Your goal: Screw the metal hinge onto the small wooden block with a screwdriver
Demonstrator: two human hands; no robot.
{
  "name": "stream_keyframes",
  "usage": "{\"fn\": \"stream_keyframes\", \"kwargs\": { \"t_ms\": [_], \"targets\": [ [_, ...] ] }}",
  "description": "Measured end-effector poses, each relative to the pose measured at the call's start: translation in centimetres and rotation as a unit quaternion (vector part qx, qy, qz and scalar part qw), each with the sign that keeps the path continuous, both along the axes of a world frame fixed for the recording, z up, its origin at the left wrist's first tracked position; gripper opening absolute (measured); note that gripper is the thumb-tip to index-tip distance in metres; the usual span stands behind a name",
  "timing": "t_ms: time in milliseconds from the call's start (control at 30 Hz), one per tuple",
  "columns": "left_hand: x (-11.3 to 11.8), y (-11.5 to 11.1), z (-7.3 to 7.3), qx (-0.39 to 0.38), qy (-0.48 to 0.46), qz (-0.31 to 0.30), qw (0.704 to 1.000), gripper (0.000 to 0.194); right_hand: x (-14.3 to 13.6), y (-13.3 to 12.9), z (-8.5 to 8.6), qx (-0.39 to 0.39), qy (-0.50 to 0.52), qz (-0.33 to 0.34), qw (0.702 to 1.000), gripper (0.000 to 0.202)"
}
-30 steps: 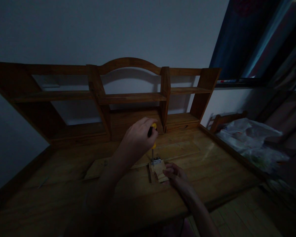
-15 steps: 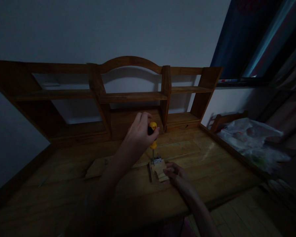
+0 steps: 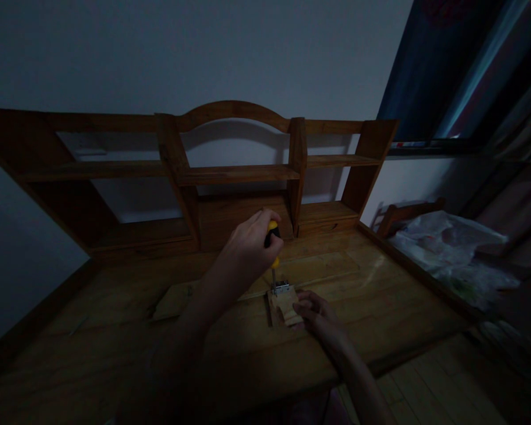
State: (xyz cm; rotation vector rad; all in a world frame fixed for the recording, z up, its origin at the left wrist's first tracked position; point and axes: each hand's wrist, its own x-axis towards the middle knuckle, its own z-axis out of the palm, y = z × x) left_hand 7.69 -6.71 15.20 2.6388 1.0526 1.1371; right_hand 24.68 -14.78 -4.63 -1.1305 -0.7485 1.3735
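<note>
My left hand is closed round the yellow and black handle of a screwdriver, which stands nearly upright. Its tip meets a small metal hinge at the far edge of a light wooden piece. With fingers pressed on the right side of that piece, my right hand holds it against the desk. A darker strip shows along the left side of the piece. The screw under the tip is too small to make out.
A wooden shelf unit stands at the back of the desk. Another flat wooden piece lies left, partly behind my left forearm. Plastic bags sit beyond the raised right edge.
My left hand has shifted slightly and its fingers have closed further over the top of the screwdriver handle. The right hand and the wooden piece look unmoved.
</note>
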Motion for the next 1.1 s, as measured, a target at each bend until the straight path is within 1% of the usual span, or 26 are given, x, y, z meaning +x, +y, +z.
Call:
{"fn": "stream_keyframes", "kwargs": {
  "t_ms": [67, 200, 267, 333, 433, 500, 633, 733, 800, 833, 900, 967, 1033, 1100],
  "targets": [
    [0.0, 0.2, -0.1, 0.0, 0.01, -0.01, 1.0, 0.028, 0.0, 0.0, 0.2, -0.003, -0.004, -0.004, 1.0, 0.033],
    [0.3, 0.6, -0.5, 0.016, 0.01, -0.018, 1.0, 0.014, -0.1, 0.0, 0.4, -0.001, -0.005, 0.001, 1.0, 0.032],
    [0.5, 0.7, -0.6, 0.027, 0.007, -0.012, 1.0, 0.018, 0.0, 0.0, 0.3, 0.002, -0.003, 0.002, 1.0, 0.032],
    [0.6, 0.7, -0.6, 0.032, 0.005, 0.016, 0.999, 0.023, 0.0, 0.1, 0.0, 0.004, 0.001, -0.006, 1.0, 0.032],
    [0.6, 0.8, -0.5, 0.033, -0.001, 0.093, 0.995, 0.029, 0.0, 0.0, -0.2, 0.009, 0.009, -0.01, 1.0, 0.032],
    [0.5, 0.9, -0.5, 0.034, 0.006, 0.132, 0.991, 0.033, 0.0, 0.0, -0.1, 0.012, 0.01, -0.005, 1.0, 0.033],
    [0.4, 1.3, -0.7, 0.027, 0.051, 0.165, 0.985, 0.036, 0.0, -0.1, 0.2, 0.009, -0.001, -0.004, 1.0, 0.033],
    [0.1, 1.1, -0.6, 0.025, 0.069, 0.159, 0.984, 0.028, 0.0, 0.1, -0.1, 0.0, 0.0, -0.005, 1.0, 0.035],
    [-0.1, 0.7, -0.3, 0.017, 0.085, 0.134, 0.987, 0.021, 0.1, 0.3, -0.4, -0.001, 0.003, -0.004, 1.0, 0.036],
    [-0.2, 0.5, -0.2, 0.01, 0.093, 0.118, 0.989, 0.022, 0.1, 0.3, -0.5, -0.002, 0.004, -0.003, 1.0, 0.036],
    [-0.5, 0.2, 0.0, -0.001, 0.103, 0.083, 0.991, 0.029, 0.2, 0.4, -0.6, 0.0, 0.007, 0.0, 1.0, 0.037],
    [-0.5, 0.1, 0.2, -0.006, 0.098, 0.055, 0.994, 0.028, 0.1, 0.3, -0.5, 0.001, 0.008, -0.003, 1.0, 0.037],
    [-0.4, 0.2, 0.2, -0.001, 0.082, 0.053, 0.995, 0.024, 0.1, 0.2, -0.5, -0.001, 0.008, -0.007, 1.0, 0.037],
    [-0.1, 0.3, 0.1, 0.006, 0.072, 0.078, 0.994, 0.028, 0.1, 0.2, -0.5, -0.001, 0.009, -0.009, 1.0, 0.036]
  ]
}}
